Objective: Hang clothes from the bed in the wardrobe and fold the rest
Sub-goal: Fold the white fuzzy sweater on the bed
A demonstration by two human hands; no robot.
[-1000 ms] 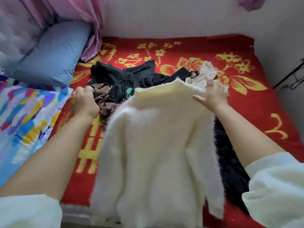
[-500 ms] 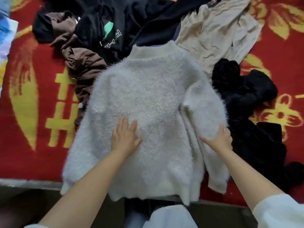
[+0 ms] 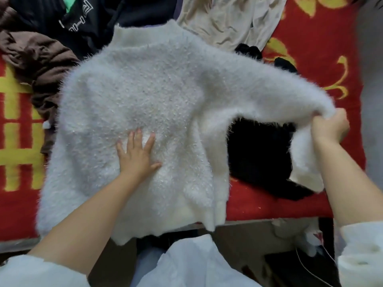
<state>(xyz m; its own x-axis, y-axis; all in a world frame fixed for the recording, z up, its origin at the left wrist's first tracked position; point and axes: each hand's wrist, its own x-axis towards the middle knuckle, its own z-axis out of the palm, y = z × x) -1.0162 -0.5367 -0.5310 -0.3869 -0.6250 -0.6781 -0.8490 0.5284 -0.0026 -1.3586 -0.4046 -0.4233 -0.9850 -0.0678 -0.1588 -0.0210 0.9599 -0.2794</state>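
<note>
Now: sleeve drawn out to the person's right, body pinned flat.

Directly ahead of the person, the white fuzzy sweater (image 3: 145, 96) lies spread on the red bed cover (image 3: 310, 48), collar at the far end and hem overhanging the near bed edge, so its long axis runs away from the chest. The left hand (image 3: 135, 156) presses open-palmed, fingers splayed, on the lower middle of the body. The right hand (image 3: 329, 127) is closed on the sleeve (image 3: 269, 94) near its cuff end and holds it lifted sideways above the black garment (image 3: 261, 158); the sleeve thus runs crosswise, and this hand is the one placed to fold it inward, probably across the chest panel. Its pile looks long, soft and shaggy, likely limp. A loose flap hangs below the fist, whether cuff or lining is unclear.
</note>
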